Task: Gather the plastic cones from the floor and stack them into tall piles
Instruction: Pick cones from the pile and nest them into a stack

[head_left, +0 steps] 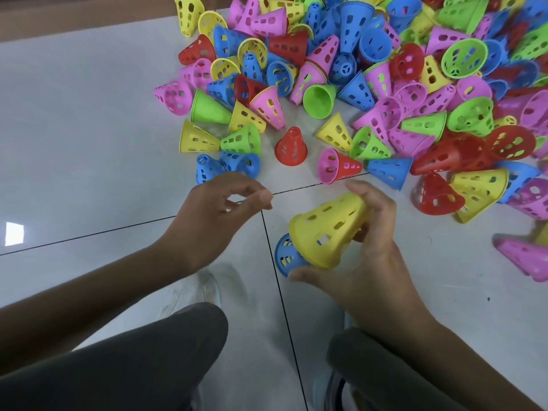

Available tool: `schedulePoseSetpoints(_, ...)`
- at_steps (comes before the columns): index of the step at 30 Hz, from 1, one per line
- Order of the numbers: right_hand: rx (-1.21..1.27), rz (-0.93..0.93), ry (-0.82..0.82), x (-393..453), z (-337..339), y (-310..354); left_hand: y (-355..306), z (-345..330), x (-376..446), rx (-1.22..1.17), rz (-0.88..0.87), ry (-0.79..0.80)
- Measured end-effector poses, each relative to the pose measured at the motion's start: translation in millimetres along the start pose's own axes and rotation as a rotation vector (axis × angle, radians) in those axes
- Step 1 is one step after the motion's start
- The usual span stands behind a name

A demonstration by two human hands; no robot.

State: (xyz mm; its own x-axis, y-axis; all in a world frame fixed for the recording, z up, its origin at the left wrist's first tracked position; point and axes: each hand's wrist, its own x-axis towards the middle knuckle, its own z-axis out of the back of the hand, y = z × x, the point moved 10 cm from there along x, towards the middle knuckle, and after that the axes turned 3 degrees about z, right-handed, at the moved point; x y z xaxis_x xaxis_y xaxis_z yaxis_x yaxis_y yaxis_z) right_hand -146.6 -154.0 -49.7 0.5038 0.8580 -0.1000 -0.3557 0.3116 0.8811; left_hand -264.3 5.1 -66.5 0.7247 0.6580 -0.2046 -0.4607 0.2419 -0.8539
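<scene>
A yellow cone (pixel 327 229) with slotted holes lies tilted in the right hand (pixel 370 247), fingers curled over its narrow end and thumb under its wide rim; a blue cone (pixel 285 256) is nested inside it, its rim poking out at the lower left. The left hand (pixel 216 215) hovers just beside, holding nothing, its fingers loosely curled with thumb and forefinger close together. Beyond both hands, a big loose heap of cones (pixel 385 69) in pink, blue, green, red and yellow sprawls over the white tiled floor (pixel 89 129). One red cone (pixel 290 147) stands upright at the heap's near edge; a pink cone (pixel 525 258) lies apart at the right. The person's dark trouser knees (pixel 148 360) fill the bottom.
</scene>
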Motion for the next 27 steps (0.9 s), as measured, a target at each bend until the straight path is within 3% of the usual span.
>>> schedulePoseSetpoints(6, -0.086, 0.037, 0.152, -1, -20, -7, 25, 25, 18, 0.123, 0.035, -0.094)
schedulePoseSetpoints(16, -0.094, 0.021, 0.101, 4, -7, -19, 44, 41, 55, 0.261, -0.008, -0.156)
schedulePoseSetpoints(22, -0.315, 0.092, 0.097, 52, 18, -31, 54, 34, 83, 0.531, -0.143, -0.157)
schedulePoseSetpoints(27, -0.522, 0.108, 0.139, 108, 39, -54, 83, 34, 102, 0.637, -0.007, -0.132)
